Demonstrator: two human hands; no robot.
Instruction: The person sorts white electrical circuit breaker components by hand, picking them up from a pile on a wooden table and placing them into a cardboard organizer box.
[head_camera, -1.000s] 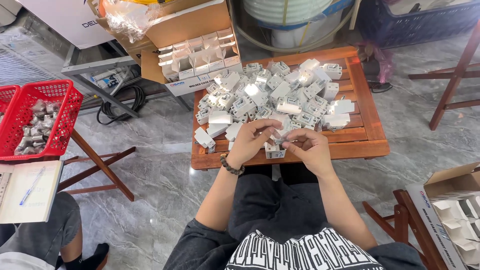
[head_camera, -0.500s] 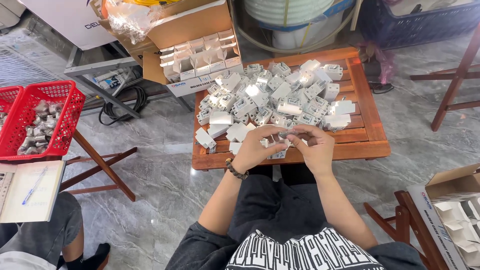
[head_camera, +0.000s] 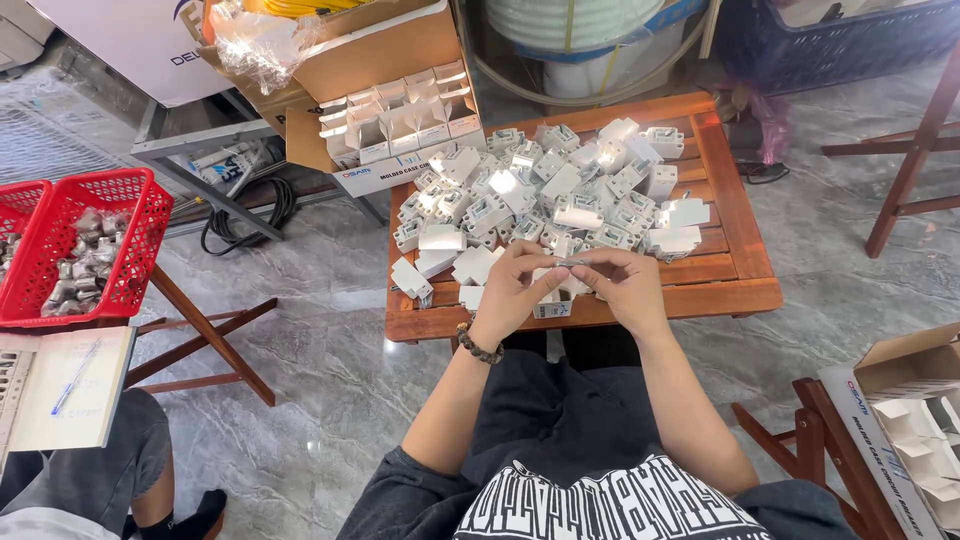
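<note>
Nearest, the person sits with dark shorts and a black printed shirt, both forearms stretched forward over the knees. The left hand (head_camera: 515, 283), with a bead bracelet (head_camera: 479, 347) on its wrist, and the right hand (head_camera: 622, 283) meet above the front edge of the wooden desk (head_camera: 745, 290). Together they hold a small white part (head_camera: 563, 266) between them: the fingers of both hands are closed on it, thumbs and fingertips pinching from each side. The part is in the air, just above the desk's near edge, and how it is turned I cannot tell.

Just under the hands, one white block (head_camera: 552, 308) stands on the desk edge, and a few flat white covers (head_camera: 470, 264) lie to the left of it. Behind them a big pile of white and grey parts (head_camera: 560, 190) fills the middle of the desk.

At the near right there is an open carton (head_camera: 915, 420) with white pieces in rows, resting beside a wooden stool (head_camera: 815, 440). At the near left another person's knee (head_camera: 100, 470) shows, with a notebook (head_camera: 75, 385) and a blue pen (head_camera: 72, 377) on it. Further left a red basket (head_camera: 85, 245) holds metal pieces on a folding stand.

Beyond the desk, a cardboard box (head_camera: 400, 110) with white parts in rows leans against it, and behind stand a white bucket (head_camera: 590, 40) and a blue crate (head_camera: 840, 40) on the grey marble floor (head_camera: 330, 380).
</note>
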